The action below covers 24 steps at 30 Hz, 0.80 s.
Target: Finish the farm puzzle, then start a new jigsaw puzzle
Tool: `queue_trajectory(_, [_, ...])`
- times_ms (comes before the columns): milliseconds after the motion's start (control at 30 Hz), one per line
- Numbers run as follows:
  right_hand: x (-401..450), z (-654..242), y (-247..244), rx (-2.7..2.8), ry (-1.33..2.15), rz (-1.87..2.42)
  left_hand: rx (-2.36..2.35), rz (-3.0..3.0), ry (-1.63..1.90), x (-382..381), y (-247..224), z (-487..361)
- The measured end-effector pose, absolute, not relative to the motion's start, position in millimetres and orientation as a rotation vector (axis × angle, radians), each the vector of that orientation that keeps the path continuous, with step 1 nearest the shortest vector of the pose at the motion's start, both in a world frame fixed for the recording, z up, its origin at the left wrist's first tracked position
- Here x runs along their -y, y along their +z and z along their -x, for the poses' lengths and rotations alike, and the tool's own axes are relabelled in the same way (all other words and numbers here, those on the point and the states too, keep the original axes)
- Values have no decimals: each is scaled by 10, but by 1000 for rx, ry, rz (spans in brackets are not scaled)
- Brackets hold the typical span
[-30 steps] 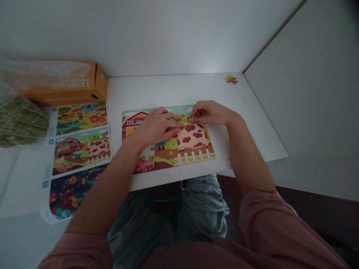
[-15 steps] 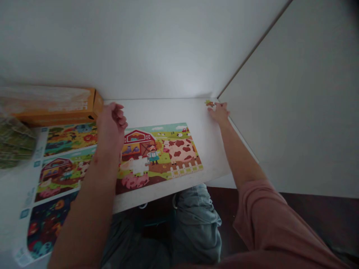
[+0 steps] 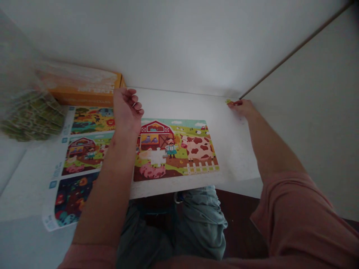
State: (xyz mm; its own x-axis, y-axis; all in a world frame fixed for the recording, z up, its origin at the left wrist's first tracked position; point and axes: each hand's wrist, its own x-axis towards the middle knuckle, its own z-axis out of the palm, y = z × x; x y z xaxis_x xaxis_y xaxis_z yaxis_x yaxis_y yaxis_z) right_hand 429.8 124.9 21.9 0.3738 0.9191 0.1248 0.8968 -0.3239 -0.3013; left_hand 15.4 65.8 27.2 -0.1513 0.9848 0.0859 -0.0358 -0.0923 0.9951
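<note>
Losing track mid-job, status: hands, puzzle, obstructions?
Right hand at loose piece, grip unclear. Left hand half-curled. Puzzle: white gap. Left forearm covers part of picture sheet.

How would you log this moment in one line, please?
left hand: loosely curled near orange box | right hand: at loose jigsaw piece, grip unclear | farm jigsaw puzzle: gap above pigs

A white table [image 3: 179, 104] — bearing a farm puzzle [image 3: 179, 153], a printed sheet [image 3: 81, 153], an orange box [image 3: 89, 96].
</note>
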Motion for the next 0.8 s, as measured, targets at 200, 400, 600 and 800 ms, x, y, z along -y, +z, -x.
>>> queue_trajectory(200, [-1303,-4461,100,1500,338,2164,-1173,-1189,1476,-645,254,-194])
queue_trajectory(400, [-1254,-4352,84,1444,452,1712,-1301,-1282,1450,-664,226,-256])
queue_trajectory(600, [-801,-3470,366,1638,589,1520,-1390,-1648,1343,-513,300,-406])
queue_trajectory(800, [-307,-2553,579,1924,1053,1178,-1168,-1886,888,-280,457,-637])
